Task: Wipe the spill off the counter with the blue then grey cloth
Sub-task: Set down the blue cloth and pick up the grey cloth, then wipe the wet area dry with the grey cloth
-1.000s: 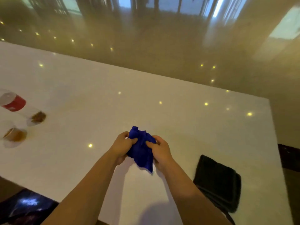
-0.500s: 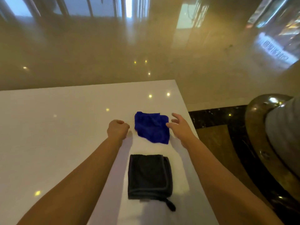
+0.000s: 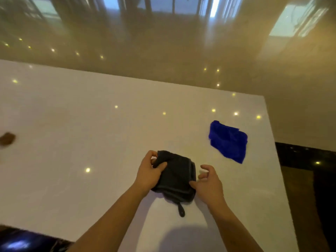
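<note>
A folded dark grey cloth point(image 3: 177, 176) with a small hanging loop lies on the white counter point(image 3: 76, 135) in front of me. My left hand point(image 3: 149, 172) grips its left edge, thumb on top. My right hand point(image 3: 209, 182) is at the cloth's right edge, thumb touching the corner, fingers curled and apart. The crumpled blue cloth point(image 3: 228, 140) lies loose near the counter's right end, apart from both hands. A brown spill point(image 3: 7, 138) shows at the far left edge of the view.
The counter's right edge point(image 3: 278, 160) drops to a dark floor; its near edge runs along the bottom left. Behind the counter is a glossy brown floor with reflected lights.
The blue cloth was let go and now lies to the right. Both hands have come back to the grey cloth, and the left hand has taken hold of it. The view swung left.
</note>
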### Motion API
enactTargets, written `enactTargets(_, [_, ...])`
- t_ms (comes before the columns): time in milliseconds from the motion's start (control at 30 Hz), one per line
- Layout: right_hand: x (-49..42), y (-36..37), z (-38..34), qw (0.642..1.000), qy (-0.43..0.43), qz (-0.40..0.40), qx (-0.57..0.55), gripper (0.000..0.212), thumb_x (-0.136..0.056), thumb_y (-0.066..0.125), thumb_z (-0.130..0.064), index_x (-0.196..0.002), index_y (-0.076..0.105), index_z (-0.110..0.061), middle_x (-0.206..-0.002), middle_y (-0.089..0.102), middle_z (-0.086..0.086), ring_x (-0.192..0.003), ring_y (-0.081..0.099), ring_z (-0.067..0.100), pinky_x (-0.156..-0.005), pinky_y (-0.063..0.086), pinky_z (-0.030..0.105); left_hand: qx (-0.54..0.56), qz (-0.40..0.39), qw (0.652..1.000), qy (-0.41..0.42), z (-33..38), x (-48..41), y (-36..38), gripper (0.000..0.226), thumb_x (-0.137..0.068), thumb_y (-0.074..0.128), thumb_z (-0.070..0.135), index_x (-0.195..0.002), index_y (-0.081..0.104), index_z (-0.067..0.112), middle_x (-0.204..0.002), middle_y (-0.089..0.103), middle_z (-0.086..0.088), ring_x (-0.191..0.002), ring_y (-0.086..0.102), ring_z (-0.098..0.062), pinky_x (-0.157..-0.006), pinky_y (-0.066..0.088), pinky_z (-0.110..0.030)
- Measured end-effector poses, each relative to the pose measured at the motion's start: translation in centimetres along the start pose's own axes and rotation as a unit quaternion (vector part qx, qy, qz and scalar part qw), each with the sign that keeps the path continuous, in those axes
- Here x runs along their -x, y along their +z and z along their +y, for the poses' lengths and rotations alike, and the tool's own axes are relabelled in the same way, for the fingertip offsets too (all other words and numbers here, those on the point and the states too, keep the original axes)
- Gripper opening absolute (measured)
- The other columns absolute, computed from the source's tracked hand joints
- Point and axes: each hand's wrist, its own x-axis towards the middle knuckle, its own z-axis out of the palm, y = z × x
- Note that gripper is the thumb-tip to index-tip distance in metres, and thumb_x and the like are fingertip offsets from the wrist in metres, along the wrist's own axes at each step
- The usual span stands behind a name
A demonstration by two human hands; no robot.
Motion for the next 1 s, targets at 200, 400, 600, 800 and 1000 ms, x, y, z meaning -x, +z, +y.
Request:
enactTargets(200, [0.1, 15.6, -3.6, 0.796, -0.425, -0.122, 0.413, 0.065, -0.100, 0.041, -0.059, -0.159, 0.028, -0.035, -0.170, 0.024, 0.006, -0.156, 0.015, 0.036, -0.123, 0.021, 0.060, -0.129, 0.174, 0.976, -0.008, -5.7, 0.3, -14.5, 0.040, -0.089, 0.069, 0.034, -0.125, 0.062, 0.016, -0.127, 0.064, -0.005, -0.117, 0.060, -0.023, -0.099, 0.048, -0.033])
enactTargets(400, [-13.1, 23.6, -12.1, 0.720, -0.444, -0.045, 0.531, 0.075, -0.098, 0.021, -0.070, -0.163, 0.012, -0.034, -0.173, 0.012, 0.004, -0.157, 0.008, 0.040, -0.123, 0.010, 0.065, -0.415, 0.322, 0.832, -0.181, -16.4, 4.3, -21.8, 0.083, -0.091, 0.008, 0.072, -0.158, -0.007, 0.026, -0.168, -0.009, -0.013, -0.153, -0.013, -0.039, -0.124, -0.003, -0.053])
enactTargets(600, [-13.1, 31.7, -16.5, 0.781, -0.385, 0.013, 0.492, 0.082, -0.102, 0.026, -0.059, -0.162, 0.013, -0.005, -0.172, 0.015, 0.014, -0.156, 0.012, 0.040, -0.123, 0.016, 0.061, -0.415, 0.314, 0.828, -0.207, -18.7, 2.9, -23.3, 0.081, -0.087, 0.000, 0.076, -0.153, -0.023, 0.035, -0.166, -0.022, -0.006, -0.150, -0.025, -0.033, -0.123, -0.010, -0.050])
enactTargets(800, [6.9, 26.9, 3.7, 0.500, -0.643, -0.250, 0.524, 0.060, -0.099, 0.051, -0.048, -0.155, 0.040, -0.026, -0.166, 0.031, 0.000, -0.156, 0.017, 0.034, -0.124, 0.008, 0.064, -0.410, 0.296, 0.835, -0.216, -18.1, 3.5, -23.0, 0.080, -0.089, -0.001, 0.072, -0.156, -0.014, 0.031, -0.167, -0.018, -0.009, -0.150, -0.025, -0.034, -0.123, -0.007, -0.053])
enactTargets(1000, [-13.8, 34.4, -20.5, 0.675, -0.504, -0.111, 0.528, 0.073, -0.104, 0.031, -0.056, -0.163, 0.017, -0.015, -0.171, 0.019, 0.006, -0.158, 0.014, 0.033, -0.125, 0.014, 0.056, -0.403, 0.294, 0.841, -0.212, -17.4, 2.9, -23.1, 0.078, -0.091, 0.003, 0.069, -0.157, -0.010, 0.030, -0.167, -0.015, -0.010, -0.151, -0.023, -0.035, -0.123, -0.006, -0.054])
